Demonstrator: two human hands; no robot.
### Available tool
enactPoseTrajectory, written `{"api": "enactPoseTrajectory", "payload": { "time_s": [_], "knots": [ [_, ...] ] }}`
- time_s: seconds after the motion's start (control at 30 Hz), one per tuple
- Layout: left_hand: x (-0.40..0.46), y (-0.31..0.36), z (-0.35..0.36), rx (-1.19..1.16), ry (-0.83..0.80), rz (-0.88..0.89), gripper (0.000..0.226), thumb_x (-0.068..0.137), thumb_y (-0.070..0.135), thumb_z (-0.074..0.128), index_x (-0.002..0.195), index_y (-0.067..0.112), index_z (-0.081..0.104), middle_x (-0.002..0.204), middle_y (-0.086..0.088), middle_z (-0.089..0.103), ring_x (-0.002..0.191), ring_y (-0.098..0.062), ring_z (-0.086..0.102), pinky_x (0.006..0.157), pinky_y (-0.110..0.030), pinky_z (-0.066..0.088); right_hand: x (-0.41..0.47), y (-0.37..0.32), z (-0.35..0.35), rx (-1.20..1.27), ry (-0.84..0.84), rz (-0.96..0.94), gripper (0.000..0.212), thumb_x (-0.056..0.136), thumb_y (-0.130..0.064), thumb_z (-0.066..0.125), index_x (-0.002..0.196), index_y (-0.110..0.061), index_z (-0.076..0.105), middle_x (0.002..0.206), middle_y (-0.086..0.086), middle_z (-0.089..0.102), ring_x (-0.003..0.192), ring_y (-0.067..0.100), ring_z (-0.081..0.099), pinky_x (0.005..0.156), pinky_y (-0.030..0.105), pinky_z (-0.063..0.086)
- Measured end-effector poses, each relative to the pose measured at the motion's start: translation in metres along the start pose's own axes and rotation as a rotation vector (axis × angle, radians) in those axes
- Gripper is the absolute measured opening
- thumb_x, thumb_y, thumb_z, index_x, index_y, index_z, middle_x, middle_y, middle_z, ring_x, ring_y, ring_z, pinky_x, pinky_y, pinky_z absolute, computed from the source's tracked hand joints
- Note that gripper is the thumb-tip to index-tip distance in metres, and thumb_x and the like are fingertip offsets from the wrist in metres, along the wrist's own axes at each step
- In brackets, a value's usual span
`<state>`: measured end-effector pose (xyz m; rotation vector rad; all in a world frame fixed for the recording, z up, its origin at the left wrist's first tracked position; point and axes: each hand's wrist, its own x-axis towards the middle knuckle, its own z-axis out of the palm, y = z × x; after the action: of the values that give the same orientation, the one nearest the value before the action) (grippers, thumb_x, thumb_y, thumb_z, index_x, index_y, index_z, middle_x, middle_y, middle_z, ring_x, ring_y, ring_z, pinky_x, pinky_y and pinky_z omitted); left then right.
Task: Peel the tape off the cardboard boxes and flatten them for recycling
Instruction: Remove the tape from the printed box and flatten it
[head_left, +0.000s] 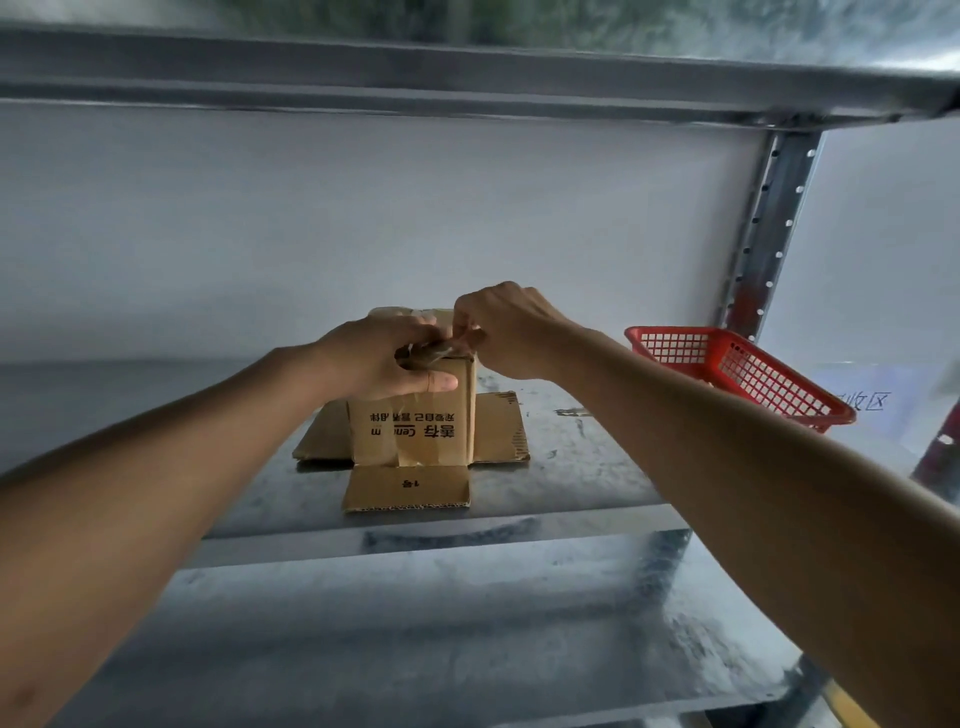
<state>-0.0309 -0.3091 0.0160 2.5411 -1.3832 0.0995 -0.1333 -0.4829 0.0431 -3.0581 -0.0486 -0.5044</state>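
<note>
The left hand grips the top left of the cardboard box, its fingers curled over the upper edge and its thumb pressed flat along the front face. The right hand sits just beside it at the top right of the box, fingers bunched tightly and pinching a wrinkled strip of clear tape that runs between the two hands along the box's top edge. How much of that strip is already lifted from the cardboard cannot be told.

The box stands upright under both hands on a metal shelf. Its bottom flaps are spread flat on the shelf: one toward the person below the hands, one to the left and one to the right. The front face carries upside-down dark print, and a band of clear tape runs down its middle below the left thumb.

To the right of the right hand, well apart from the box, a red basket sits tilted on the shelf beside a perforated metal post. A white wall stands behind the hands, and another shelf spans above them. A lower shelf lies beneath the forearms.

Both forearms reach forward and upward from the lower corners, bare, converging on the box's top; the wrists bend slightly inward toward each other.
</note>
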Motion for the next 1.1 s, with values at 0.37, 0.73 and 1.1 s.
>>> {"api": "enactPoseTrajectory", "payload": {
  "time_s": [0.37, 0.73, 1.1],
  "knots": [
    [0.005, -0.010, 0.008, 0.006, 0.037, -0.040, 0.083, 0.074, 0.089, 0.051, 0.149, 0.057, 0.036, 0.165, 0.019, 0.028, 0.153, -0.017, 0.026, 0.115, -0.045, 0.033, -0.013, 0.024, 0.020, 0.485, 0.141, 0.026, 0.015, 0.086, -0.033, 0.083, 0.101, -0.032, 0.081, 0.095, -0.012, 0.076, 0.094, 0.006, 0.070, 0.091, 0.035, 0.057],
    [0.003, -0.009, 0.010, 0.079, 0.053, -0.033, 0.082, 0.081, 0.087, 0.049, 0.152, 0.049, 0.037, 0.169, 0.016, 0.023, 0.155, -0.018, 0.022, 0.116, -0.049, 0.032, -0.003, 0.011, 0.002, 0.329, -0.016, -0.070, 0.018, 0.090, -0.036, 0.078, 0.104, -0.026, 0.080, 0.096, -0.014, 0.070, 0.093, 0.001, 0.064, 0.077, 0.020, 0.049],
    [0.000, -0.009, 0.009, 0.066, 0.083, -0.005, 0.085, 0.081, 0.085, 0.050, 0.154, 0.044, 0.039, 0.165, 0.016, 0.032, 0.150, -0.017, 0.031, 0.113, -0.044, 0.035, 0.023, 0.016, -0.012, 0.303, -0.121, 0.023, 0.005, 0.086, -0.030, 0.084, 0.089, -0.034, 0.082, 0.091, -0.014, 0.072, 0.081, 0.004, 0.068, 0.066, 0.024, 0.050]
  ]
}}
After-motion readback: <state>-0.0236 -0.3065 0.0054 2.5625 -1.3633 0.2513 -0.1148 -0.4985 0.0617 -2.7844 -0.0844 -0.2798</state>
